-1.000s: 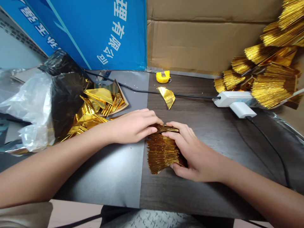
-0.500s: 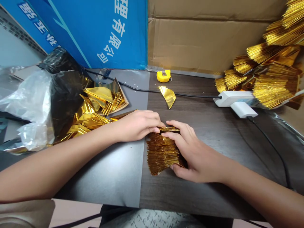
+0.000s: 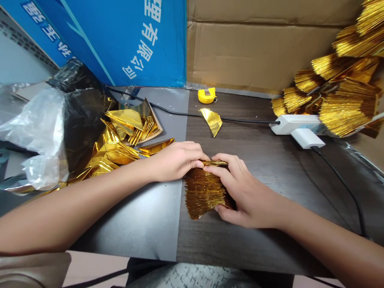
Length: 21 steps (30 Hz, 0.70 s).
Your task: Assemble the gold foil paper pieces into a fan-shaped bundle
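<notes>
A thick fanned stack of folded gold foil pieces (image 3: 204, 192) rests on the dark table near its middle. My left hand (image 3: 184, 160) pinches the upper left corner of the stack with thumb and fingers. Along the right side, my right hand (image 3: 237, 188) grips the stack, its thumb low and its fingers at the top edge. Between my fingertips, a few gold pieces stand slightly apart from the rest. One loose folded gold piece (image 3: 212, 122) lies beyond my hands.
Folded gold pieces (image 3: 117, 148) pile up at the left beside a black and clear plastic bag (image 3: 81, 116). A yellow tape measure (image 3: 207, 96) lies at the back. Right: a white power strip (image 3: 295, 124), cables, and gold fans (image 3: 345, 108). Boxes stand behind.
My left hand has moved slightly down, showing more of a gold piece behind it. The stack's lower edge has risen slightly; both hands keep hold of it.
</notes>
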Tool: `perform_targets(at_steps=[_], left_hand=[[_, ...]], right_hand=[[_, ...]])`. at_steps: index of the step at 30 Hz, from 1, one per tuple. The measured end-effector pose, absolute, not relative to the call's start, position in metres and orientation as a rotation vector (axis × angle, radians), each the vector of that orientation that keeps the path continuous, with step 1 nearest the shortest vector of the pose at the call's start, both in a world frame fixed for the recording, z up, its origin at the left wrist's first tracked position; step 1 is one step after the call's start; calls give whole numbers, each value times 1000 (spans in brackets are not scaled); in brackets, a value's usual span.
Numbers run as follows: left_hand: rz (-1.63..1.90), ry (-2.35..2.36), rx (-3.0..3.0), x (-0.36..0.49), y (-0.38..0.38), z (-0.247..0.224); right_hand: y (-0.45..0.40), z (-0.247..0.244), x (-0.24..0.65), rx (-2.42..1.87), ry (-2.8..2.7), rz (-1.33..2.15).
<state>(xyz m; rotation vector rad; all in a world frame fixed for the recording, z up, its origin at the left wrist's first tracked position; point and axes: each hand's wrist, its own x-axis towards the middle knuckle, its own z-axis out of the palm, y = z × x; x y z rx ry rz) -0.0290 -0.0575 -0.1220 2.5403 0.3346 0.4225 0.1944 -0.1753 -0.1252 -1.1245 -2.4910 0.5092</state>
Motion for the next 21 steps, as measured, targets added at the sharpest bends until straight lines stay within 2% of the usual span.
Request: perform_targets(at_steps=[21], left_hand=[[351, 416, 2298, -29, -57, -116]], right_hand=[[-175, -132, 196, -1175, -2406, 549]])
